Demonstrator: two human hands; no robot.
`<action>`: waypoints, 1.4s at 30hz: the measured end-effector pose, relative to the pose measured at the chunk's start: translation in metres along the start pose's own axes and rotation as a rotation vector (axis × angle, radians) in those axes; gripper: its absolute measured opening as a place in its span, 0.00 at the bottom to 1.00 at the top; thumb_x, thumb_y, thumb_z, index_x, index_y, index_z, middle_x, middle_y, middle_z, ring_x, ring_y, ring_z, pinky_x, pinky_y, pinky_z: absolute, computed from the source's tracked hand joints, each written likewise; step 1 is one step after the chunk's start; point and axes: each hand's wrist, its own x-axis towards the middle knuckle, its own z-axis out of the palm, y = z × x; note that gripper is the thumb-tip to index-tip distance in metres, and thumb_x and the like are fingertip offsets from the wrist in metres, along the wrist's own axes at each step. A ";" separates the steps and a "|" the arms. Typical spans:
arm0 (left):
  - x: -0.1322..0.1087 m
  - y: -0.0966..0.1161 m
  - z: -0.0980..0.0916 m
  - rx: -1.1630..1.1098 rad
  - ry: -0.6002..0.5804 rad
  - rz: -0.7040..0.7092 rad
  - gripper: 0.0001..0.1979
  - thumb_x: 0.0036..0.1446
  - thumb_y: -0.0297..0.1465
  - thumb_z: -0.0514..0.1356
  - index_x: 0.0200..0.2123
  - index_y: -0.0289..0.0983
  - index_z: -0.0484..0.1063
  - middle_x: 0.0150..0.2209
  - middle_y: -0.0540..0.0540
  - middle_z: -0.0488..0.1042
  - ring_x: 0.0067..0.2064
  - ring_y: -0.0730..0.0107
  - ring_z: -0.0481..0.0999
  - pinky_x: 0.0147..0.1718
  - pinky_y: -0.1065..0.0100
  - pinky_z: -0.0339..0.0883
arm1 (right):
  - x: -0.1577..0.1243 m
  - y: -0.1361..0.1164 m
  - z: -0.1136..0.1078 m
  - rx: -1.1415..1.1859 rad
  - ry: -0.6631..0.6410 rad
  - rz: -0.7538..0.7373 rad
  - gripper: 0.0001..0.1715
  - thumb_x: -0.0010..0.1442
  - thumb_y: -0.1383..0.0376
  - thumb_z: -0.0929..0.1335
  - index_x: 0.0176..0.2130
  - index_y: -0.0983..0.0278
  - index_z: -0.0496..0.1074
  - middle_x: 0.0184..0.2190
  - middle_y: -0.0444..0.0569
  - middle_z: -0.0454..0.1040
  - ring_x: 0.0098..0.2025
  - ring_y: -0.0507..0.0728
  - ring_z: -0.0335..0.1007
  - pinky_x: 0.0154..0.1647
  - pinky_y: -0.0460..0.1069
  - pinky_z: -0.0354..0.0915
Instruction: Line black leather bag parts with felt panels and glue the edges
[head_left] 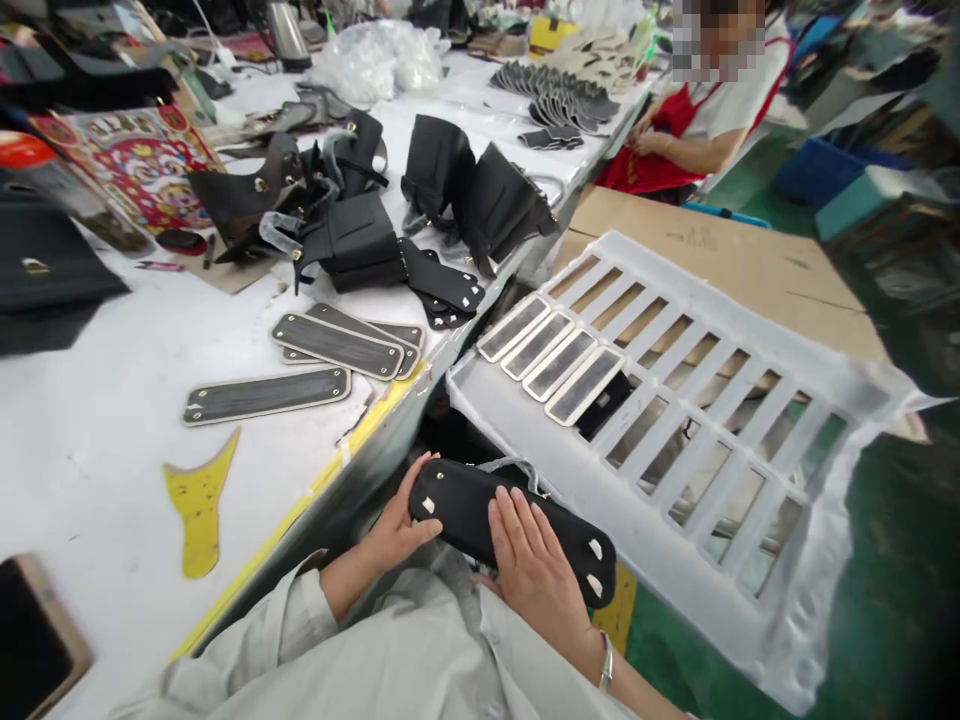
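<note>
A black bag [469, 512] rests at my lap, its long rounded base turned up, with small white pieces near its corners. A plastic-wrapped handle [514, 466] shows beyond its far edge. My left hand [397, 532] grips the left end, thumb over the near edge. My right hand [531, 555] lies flat across the base, fingers stretched out and pressed together. The bag's underside is hidden. Left of it on the table are several dark strips with pale borders [266, 394] and a stack of black base pieces [442, 285].
A white slotted rack [645, 480] on the right holds several pale-edged strips [571, 375]. Black bags [352, 235] crowd the table's middle. A yellow template [201, 505] and a phone [34, 640] lie at left. A co-worker in a red apron [667, 130] sits beyond a cardboard sheet [697, 235].
</note>
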 end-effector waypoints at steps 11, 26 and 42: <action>0.002 0.025 0.000 -0.030 0.218 -0.209 0.23 0.62 0.38 0.48 0.58 0.37 0.59 0.59 0.43 0.63 0.60 0.63 0.62 0.60 0.60 0.54 | 0.060 -0.022 0.007 0.092 -0.140 -0.104 0.46 0.55 0.49 0.67 0.63 0.70 0.52 0.65 0.59 0.46 0.66 0.67 0.41 0.63 0.61 0.44; 0.004 0.029 -0.022 0.156 0.044 -0.195 0.26 0.59 0.41 0.51 0.58 0.34 0.61 0.57 0.42 0.66 0.57 0.61 0.66 0.58 0.58 0.56 | 0.021 -0.009 -0.019 0.138 -0.180 -0.196 0.35 0.59 0.56 0.66 0.62 0.62 0.56 0.62 0.51 0.57 0.66 0.65 0.43 0.64 0.63 0.47; -0.011 0.028 -0.008 -0.021 0.066 -0.163 0.30 0.59 0.42 0.52 0.62 0.38 0.53 0.61 0.45 0.60 0.62 0.63 0.58 0.62 0.58 0.50 | 0.028 0.025 -0.038 0.249 -0.209 0.213 0.29 0.61 0.55 0.61 0.58 0.66 0.60 0.56 0.58 0.64 0.56 0.63 0.61 0.56 0.59 0.58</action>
